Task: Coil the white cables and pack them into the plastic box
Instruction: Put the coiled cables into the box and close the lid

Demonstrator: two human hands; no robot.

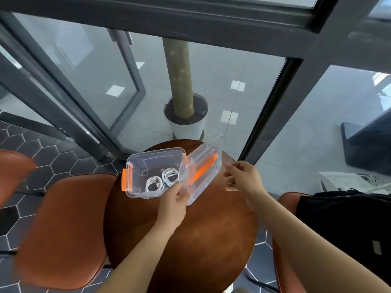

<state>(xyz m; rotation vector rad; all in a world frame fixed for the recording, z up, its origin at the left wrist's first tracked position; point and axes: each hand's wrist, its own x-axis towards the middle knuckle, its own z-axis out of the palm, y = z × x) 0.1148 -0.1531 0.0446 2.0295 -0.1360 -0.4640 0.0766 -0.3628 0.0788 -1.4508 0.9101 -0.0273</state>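
Left grip (172, 199) pinches the near corner of the lid (203, 168), tilted at 3 o'clock of the plastic box (135, 161), probably to close it over the coiled white cables (163, 179) lying inside, while the right grip (243, 178) hovers empty, fingers loosely curled.

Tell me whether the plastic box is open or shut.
Open: the left hand holds the lid tilted up beside the box, coiled cables visible inside.
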